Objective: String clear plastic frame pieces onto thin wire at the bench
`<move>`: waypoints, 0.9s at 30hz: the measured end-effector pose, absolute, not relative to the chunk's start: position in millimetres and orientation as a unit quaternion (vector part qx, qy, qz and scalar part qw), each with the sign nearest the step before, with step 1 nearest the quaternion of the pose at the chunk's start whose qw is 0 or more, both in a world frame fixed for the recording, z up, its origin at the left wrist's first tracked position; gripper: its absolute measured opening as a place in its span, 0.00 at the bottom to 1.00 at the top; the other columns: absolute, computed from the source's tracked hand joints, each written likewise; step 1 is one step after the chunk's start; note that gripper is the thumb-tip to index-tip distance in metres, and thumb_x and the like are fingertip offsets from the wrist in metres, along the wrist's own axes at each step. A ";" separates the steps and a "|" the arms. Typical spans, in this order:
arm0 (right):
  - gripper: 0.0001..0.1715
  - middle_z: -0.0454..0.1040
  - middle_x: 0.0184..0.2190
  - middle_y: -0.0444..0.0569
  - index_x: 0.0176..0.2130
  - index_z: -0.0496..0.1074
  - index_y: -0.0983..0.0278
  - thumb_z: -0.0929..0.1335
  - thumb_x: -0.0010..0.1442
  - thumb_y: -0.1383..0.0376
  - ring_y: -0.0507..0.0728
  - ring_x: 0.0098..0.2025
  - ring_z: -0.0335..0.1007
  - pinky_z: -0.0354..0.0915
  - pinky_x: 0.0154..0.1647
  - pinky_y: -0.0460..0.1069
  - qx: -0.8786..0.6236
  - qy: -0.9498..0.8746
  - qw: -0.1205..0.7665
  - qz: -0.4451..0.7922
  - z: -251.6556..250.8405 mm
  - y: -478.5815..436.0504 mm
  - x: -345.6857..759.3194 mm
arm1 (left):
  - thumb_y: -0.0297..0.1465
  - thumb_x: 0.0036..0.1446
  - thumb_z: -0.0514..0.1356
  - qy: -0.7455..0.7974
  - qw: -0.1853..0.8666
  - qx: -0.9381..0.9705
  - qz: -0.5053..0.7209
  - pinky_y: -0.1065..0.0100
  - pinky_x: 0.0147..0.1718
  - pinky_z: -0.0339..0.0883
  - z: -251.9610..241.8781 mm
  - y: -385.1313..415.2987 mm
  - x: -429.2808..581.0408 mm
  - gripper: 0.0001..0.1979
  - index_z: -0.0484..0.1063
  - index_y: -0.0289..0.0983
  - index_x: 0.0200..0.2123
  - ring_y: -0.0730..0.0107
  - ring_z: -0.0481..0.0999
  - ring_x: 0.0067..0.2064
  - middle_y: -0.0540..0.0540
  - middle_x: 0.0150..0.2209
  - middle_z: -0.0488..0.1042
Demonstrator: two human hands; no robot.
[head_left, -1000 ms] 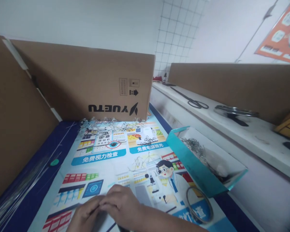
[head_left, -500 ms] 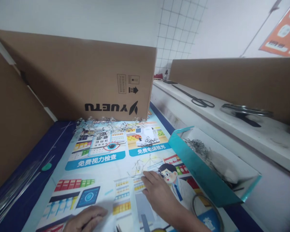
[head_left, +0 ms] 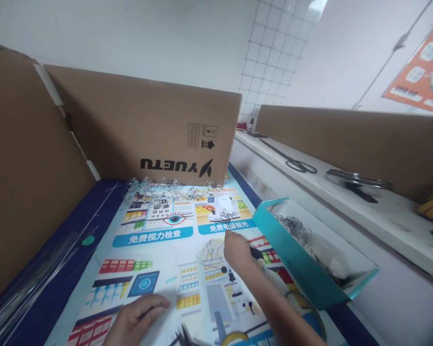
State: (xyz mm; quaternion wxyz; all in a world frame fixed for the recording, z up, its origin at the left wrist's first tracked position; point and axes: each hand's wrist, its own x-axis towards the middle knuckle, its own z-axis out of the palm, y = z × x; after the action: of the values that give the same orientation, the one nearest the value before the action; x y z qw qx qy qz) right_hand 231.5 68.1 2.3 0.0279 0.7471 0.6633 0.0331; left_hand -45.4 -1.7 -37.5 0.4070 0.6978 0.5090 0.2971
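Note:
My right hand (head_left: 237, 250) reaches over the printed sheet (head_left: 182, 262), its fingers closed and pointing at a small heap of dark wire loops (head_left: 228, 216). Whatever it may pinch is too small to make out. Just left of this hand lie loose thin wire pieces (head_left: 211, 250). My left hand (head_left: 139, 317) rests low on the sheet with curled fingers pressed together; what is in them, if anything, is hidden. Between my forearms, at the bottom edge, a dark metal tool with pointed jaws (head_left: 184, 336) shows only in part.
A teal box (head_left: 292, 262) with tangled wire stands on the right. Clear twisted pieces (head_left: 159, 188) line the cardboard wall (head_left: 147, 120). Long thin wires (head_left: 39, 283) lie on the left. Scissors (head_left: 299, 166) rest on the white ledge (head_left: 332, 192).
My right hand has moved forward, past the loose wires toward the dark loops, and its fingers have closed. My left hand stays low on the sheet. The camera view has shifted slightly.

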 end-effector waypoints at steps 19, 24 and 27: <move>0.14 0.73 0.36 0.56 0.42 0.67 0.71 0.65 0.52 0.76 0.59 0.40 0.70 0.65 0.37 0.50 0.680 0.724 0.112 0.018 6.0 51.5 242.2 | 0.38 0.51 0.58 0.494 0.427 0.682 0.330 0.73 0.38 0.68 -31.4 -6.6 -41.1 0.10 0.76 0.41 0.28 0.64 0.76 0.38 0.51 0.33 0.79; 0.14 0.70 0.41 0.49 0.44 0.66 0.67 0.64 0.60 0.63 0.55 0.40 0.68 0.66 0.40 0.54 0.729 0.676 0.104 0.020 13.2 61.5 281.0 | 0.38 0.50 0.59 0.497 0.432 0.677 0.328 0.73 0.37 0.68 -28.7 -6.0 -40.9 0.08 0.76 0.42 0.28 0.64 0.76 0.37 0.52 0.32 0.79; 0.16 0.68 0.44 0.50 0.47 0.65 0.67 0.64 0.60 0.61 0.56 0.42 0.68 0.66 0.41 0.55 0.759 0.644 0.093 0.022 20.1 76.4 309.5 | 0.38 0.50 0.59 0.498 0.432 0.678 0.325 0.74 0.36 0.68 -26.8 -4.9 -39.9 0.08 0.76 0.42 0.27 0.64 0.76 0.37 0.52 0.31 0.79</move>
State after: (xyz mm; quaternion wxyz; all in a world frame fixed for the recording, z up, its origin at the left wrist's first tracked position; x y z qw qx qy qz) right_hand 309.5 76.4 20.1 0.0933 0.7592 0.6437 0.0219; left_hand -39.9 -4.9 -26.8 0.4324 0.6780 0.4979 0.3248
